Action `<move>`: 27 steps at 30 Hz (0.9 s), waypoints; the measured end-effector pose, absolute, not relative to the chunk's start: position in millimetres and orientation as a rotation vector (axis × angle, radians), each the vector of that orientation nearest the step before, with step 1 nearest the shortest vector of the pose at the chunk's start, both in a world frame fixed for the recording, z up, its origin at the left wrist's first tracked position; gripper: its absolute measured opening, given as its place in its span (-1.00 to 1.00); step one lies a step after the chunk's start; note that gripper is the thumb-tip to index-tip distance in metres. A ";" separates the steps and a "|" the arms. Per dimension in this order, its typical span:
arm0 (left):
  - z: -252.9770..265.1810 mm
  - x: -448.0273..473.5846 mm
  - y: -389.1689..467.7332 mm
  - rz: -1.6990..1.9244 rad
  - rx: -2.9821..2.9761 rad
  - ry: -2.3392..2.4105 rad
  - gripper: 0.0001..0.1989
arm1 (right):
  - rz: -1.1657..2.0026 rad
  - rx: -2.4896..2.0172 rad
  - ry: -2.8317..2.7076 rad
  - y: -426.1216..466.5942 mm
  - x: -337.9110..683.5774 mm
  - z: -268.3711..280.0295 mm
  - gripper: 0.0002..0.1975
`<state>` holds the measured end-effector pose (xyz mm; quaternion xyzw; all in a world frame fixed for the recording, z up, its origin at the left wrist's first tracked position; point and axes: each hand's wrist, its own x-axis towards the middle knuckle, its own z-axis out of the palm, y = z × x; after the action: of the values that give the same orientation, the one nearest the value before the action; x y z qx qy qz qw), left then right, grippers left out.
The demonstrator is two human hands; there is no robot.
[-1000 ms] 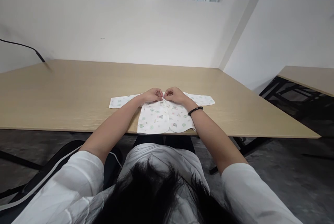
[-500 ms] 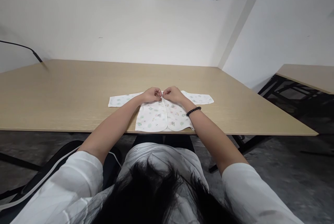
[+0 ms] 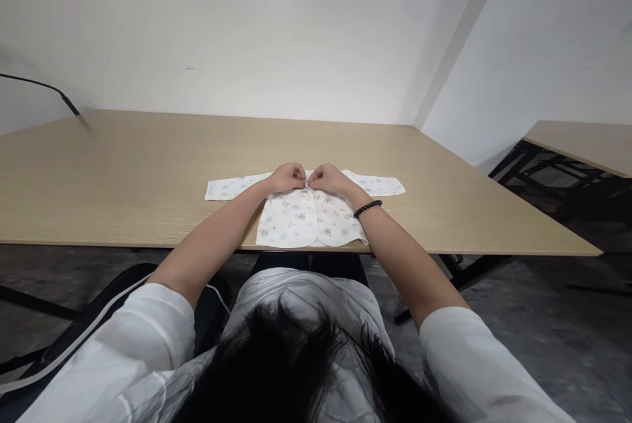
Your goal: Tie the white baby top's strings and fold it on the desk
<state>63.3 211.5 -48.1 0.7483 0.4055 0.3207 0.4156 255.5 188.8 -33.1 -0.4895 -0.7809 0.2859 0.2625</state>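
Note:
A small white baby shirt (image 3: pixel 289 219) with a print of little green and brown figures lies spread on the table, sleeves out to both sides and its open front edges meeting down the middle. My left hand (image 3: pixel 288 177) pinches the fabric at the upper front opening. Facing it, my right hand (image 3: pixel 326 178) pinches the other edge at the same spot, the fingertips of both hands almost touching. A bit of pale edging shows just below the fingers. Whether a fastener is between the fingertips is too small to tell.
The shirt's hem reaches the front edge of the wooden table (image 3: pixel 148 153). A thin black gooseneck rod (image 3: pixel 69 104) stands at the far left. A white wall (image 3: pixel 276 54) rises behind, and a second table (image 3: pixel 587 143) is off to the right.
Both hands have drawn slightly closer together at the front opening, and the pale edging beneath the fingertips now shows more. The shirt lies as before.

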 end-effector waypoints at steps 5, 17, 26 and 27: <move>-42.2 62.6 207.1 0.749 1.890 1.024 -0.81 | 0.760 -1.362 -2.138 185.5 254.6 -27.3 -0.84; -36.3 61.0 199.8 0.700 1.858 1.011 -0.84 | 0.895 -1.394 -2.072 191.3 257.7 -22.6 -0.93; -36.5 63.5 202.9 0.750 1.913 1.026 -0.86 | 1.191 -1.455 -1.813 197.9 256.9 -29.8 -0.67; -37.5 63.9 204.0 0.757 1.921 1.033 -0.87 | 1.220 -1.455 -1.783 198.0 256.5 -30.4 -0.67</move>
<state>63.9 204.0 -37.5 0.7609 0.4091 0.2998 0.4046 256.5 198.0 -30.4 -0.5385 -0.6601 0.4517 0.2650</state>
